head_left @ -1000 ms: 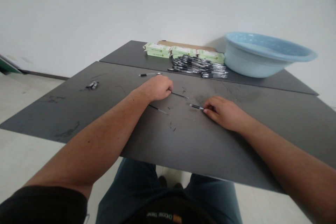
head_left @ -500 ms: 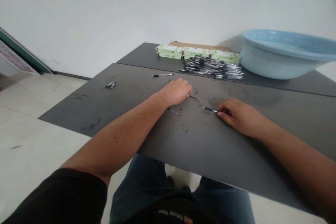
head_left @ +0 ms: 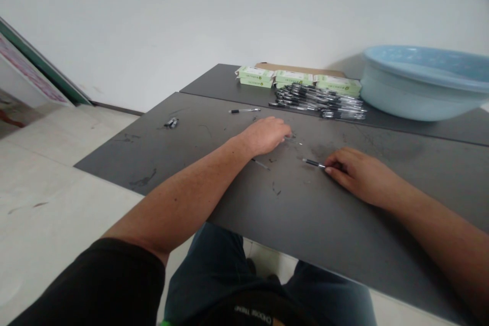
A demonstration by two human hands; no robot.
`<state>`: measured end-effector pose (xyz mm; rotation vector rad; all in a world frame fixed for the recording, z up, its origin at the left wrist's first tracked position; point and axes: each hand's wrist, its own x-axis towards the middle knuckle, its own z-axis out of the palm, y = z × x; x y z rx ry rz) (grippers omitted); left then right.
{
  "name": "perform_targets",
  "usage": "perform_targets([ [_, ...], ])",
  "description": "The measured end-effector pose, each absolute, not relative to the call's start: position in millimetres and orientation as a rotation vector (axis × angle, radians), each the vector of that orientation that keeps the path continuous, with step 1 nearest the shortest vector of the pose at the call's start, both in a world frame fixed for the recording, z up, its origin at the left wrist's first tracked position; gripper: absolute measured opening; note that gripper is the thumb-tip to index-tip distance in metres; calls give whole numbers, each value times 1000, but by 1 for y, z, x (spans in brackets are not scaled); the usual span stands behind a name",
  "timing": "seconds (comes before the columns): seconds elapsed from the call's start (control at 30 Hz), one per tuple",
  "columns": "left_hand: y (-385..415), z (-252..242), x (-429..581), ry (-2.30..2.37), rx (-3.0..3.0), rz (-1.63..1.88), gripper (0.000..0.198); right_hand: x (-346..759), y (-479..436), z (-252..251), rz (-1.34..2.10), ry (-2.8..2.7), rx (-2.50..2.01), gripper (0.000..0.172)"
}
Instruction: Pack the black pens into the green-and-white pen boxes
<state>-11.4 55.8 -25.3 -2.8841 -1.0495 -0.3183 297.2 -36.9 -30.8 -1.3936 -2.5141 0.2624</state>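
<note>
My left hand (head_left: 268, 135) is closed above the middle of the table, its fingertips pinching a thin pen refill (head_left: 295, 140) that points right and looks blurred. To the right, my right hand (head_left: 350, 170) grips one end of a pen barrel with a black grip (head_left: 314, 163), whose other end points left. A small gap separates the refill from the barrel. Another thin stick, like a refill (head_left: 261, 164), lies partly hidden beneath my left wrist. Beyond that hand, a clear pen with a black grip (head_left: 244, 110) rests on the table.
A pile of clear and black pens (head_left: 319, 100) lies toward the back, before several green-and-white boxes (head_left: 255, 81). A large blue basin (head_left: 412, 91) stands at the back right. Some small shiny pieces (head_left: 171, 123) sit at the left of the grey table (head_left: 229, 204).
The whole view has shifted, so everything sits slightly further right. The refill in my left hand has turned a little. Both hands keep nearly the same place over the table.
</note>
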Motion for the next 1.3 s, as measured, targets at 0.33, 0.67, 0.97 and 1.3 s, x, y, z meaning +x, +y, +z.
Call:
perform_targets([
  [0.33, 50, -19, -8, -1060, -2932, -368, 28, 296, -38, -29, 269, -2512, -1425, 20],
  [0.67, 48, -14, -5, -910, -3064, -258, 26, 295, -38, -27, 248, -2523, -1407, 17],
  [0.97, 49, -2, -14, -1001, -3124, -114, 22, 291, -39, -19, 223, -2522, -1510, 16],
  [1.3, 47, -4, -15, -1014, -3124, -152, 19, 289, -40, -18, 221, -2508, -1524, 14],
])
